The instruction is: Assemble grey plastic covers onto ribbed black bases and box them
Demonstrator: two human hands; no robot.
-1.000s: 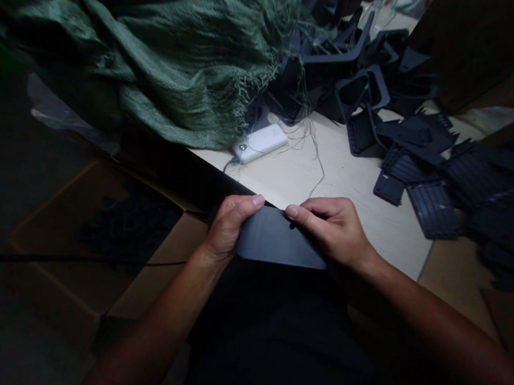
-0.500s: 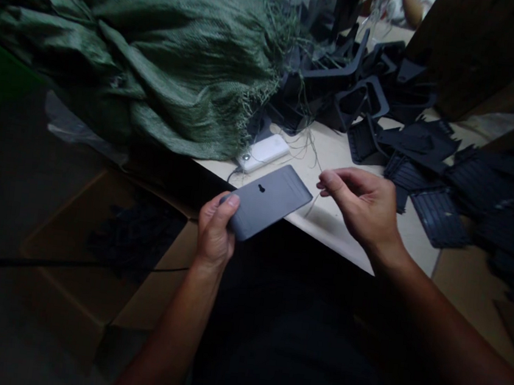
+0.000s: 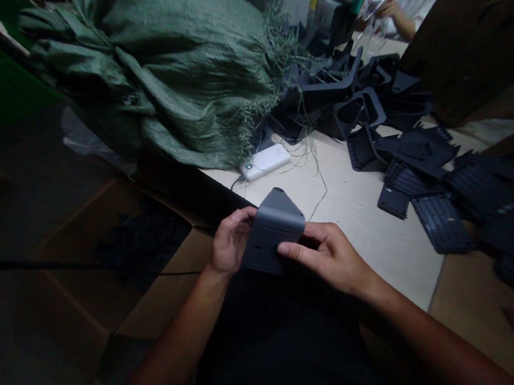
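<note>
A grey plastic plate (image 3: 272, 231) with rounded corners stands nearly upright at the near edge of the pale table (image 3: 364, 222). My left hand (image 3: 228, 244) grips its left side with curled fingers. My right hand (image 3: 330, 258) holds its right side, thumb pressed on the front face. Both hands are closed on the plate just above my lap.
A big green woven sack (image 3: 169, 67) lies at the table's left. A white power bank (image 3: 264, 160) with loose threads sits beside it. Dark plastic parts (image 3: 425, 167) are heaped at the back and right. A cardboard box (image 3: 140, 254) stands lower left. Another person's hands (image 3: 395, 11) show at the far end.
My right hand, apart half a second ago, has come back onto the plate. The plate has turned from lying flat in my left hand to standing nearly upright.
</note>
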